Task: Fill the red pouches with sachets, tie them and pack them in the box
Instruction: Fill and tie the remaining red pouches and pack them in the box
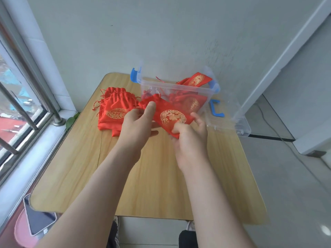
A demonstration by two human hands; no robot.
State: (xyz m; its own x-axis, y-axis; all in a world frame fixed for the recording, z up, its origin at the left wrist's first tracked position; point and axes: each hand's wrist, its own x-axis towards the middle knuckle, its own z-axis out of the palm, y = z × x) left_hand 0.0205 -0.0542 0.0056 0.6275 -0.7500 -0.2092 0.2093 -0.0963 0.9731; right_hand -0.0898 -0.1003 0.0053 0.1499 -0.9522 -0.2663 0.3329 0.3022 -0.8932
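A red pouch [170, 115] with a gold round emblem hangs above the wooden table [143, 167], held between both hands. My left hand [138, 120] pinches its gathered neck with the thumb on top. My right hand [189, 133] grips its bottom corner. Just behind stands the clear plastic box [154, 86] with blue latches, holding several red pouches [195, 102]. A pile of flat red pouches [114, 106] lies on the table to the left of the box.
The box's clear lid [231, 122] with a blue clip [216, 109] lies at the right table edge. A window with metal bars [23, 97] runs along the left. A phone [37, 219] rests on a pink surface at lower left.
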